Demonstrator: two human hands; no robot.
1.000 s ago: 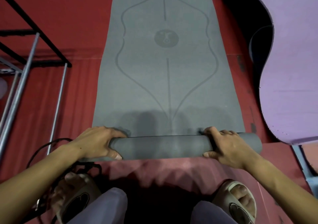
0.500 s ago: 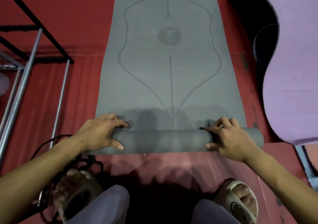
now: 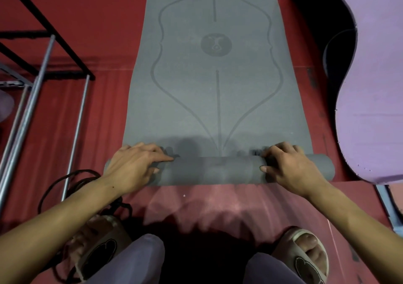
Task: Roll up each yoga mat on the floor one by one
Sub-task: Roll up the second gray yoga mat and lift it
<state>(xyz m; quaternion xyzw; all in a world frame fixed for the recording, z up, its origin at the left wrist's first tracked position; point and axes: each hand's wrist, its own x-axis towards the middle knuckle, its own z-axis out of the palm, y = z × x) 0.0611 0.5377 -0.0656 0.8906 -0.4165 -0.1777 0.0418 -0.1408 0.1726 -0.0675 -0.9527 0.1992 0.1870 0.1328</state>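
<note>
Grey yoga mat (image 3: 214, 92): lies flat on the red floor (image 3: 91, 7), running lengthwise away from the person. Matte grey surface, printed with darker curved outline, a centre line in two segments, and a round emblem at mid-mat. Near end is wound into a tight roll (image 3: 209, 170) lying crosswise, just ahead of the knees; the rest is still flat.

Left hand (image 3: 133, 167): on the left end of the roll, fingers curved over the top, thumb against the near face; grip closed around the roll.
Right hand (image 3: 287, 168): on the roll toward its right end, fingers curled over the far side, thumb on the near face; grip likewise closed around the roll. A short stub of roll sticks out beyond this hand.

Counts:
- Mats: 2. One grey; one purple mat (image 3: 375, 83) at the right, loosely curled and wavy, dark underside showing, well apart from the grey mat's flat part, near the roll's right end.
- Hands: 2, both on the roll.
- Slippered feet: 2, at the bottom edge.
- Metal rack (image 3: 32, 83): 1, at left.
- Black cord (image 3: 65, 187): 1, coiled by the left forearm.
</note>
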